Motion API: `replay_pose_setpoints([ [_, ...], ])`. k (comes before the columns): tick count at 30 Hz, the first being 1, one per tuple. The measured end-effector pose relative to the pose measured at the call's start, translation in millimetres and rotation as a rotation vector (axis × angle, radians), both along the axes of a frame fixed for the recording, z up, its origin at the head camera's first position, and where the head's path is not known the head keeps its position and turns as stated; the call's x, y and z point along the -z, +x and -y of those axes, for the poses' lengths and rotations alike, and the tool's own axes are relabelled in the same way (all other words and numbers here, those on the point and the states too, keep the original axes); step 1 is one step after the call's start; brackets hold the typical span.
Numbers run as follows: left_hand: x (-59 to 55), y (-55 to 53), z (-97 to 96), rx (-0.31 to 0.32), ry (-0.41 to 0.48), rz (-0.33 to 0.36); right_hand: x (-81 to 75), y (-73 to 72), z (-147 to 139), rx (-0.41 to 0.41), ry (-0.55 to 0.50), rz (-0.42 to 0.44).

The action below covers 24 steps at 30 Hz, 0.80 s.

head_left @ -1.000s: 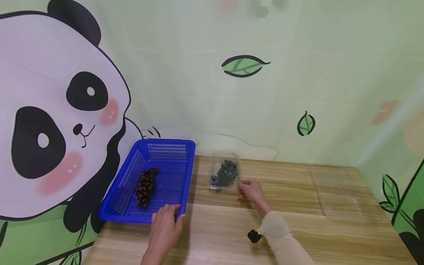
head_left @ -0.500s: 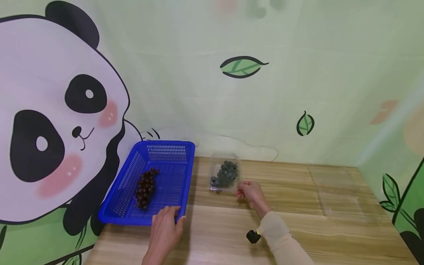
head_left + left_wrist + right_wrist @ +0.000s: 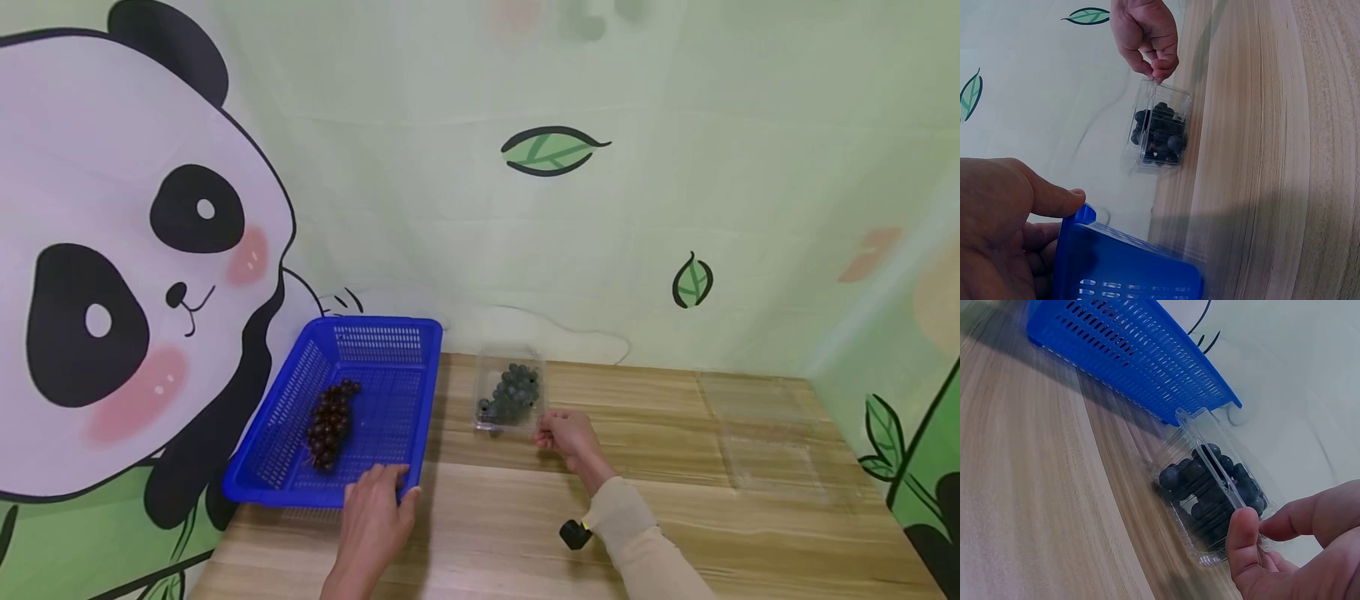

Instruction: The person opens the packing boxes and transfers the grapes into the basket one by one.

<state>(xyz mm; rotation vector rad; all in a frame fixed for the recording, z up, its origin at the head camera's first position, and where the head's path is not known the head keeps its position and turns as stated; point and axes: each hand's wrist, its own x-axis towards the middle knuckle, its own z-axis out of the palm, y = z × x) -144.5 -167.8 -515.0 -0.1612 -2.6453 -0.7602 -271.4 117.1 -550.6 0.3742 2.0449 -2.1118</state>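
Head view, right hand (image 3: 568, 437) pinching clear box (image 3: 487, 368), grapes (image 3: 516, 392) inside, left hand (image 3: 377, 510) gripping blue basket (image 3: 390, 408)

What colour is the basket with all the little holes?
The basket is blue all over; the head view shows it best.

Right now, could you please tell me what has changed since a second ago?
Nothing has visibly changed. The left hand still grips the blue plastic basket, the right hand still pinches the clear plastic clamshell, and the red grapes and dark grapes stay put.
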Motion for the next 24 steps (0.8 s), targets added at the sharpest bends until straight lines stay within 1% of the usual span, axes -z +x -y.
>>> replay_pose_setpoints([
  [4, 0.1, -0.5, -0.3, 0.001, 0.001, 0.004, -0.4, 1.8, -2, -0.013, 0.017, -0.006],
  [10, -0.3, -1.1, -0.6, 0.002, 0.004, 0.009, -1.7, 3.8, -5, -0.034, 0.018, 0.008],
  [18, -0.8, -0.9, -1.2, 0.003, 0.006, 0.007, -1.7, 8.5, -8, -0.04, -0.008, 0.023],
  [24, 0.1, 0.4, -0.7, -0.001, 0.005, 0.005, -1.4, 13.7, -8, -0.042, 0.005, 0.031],
])
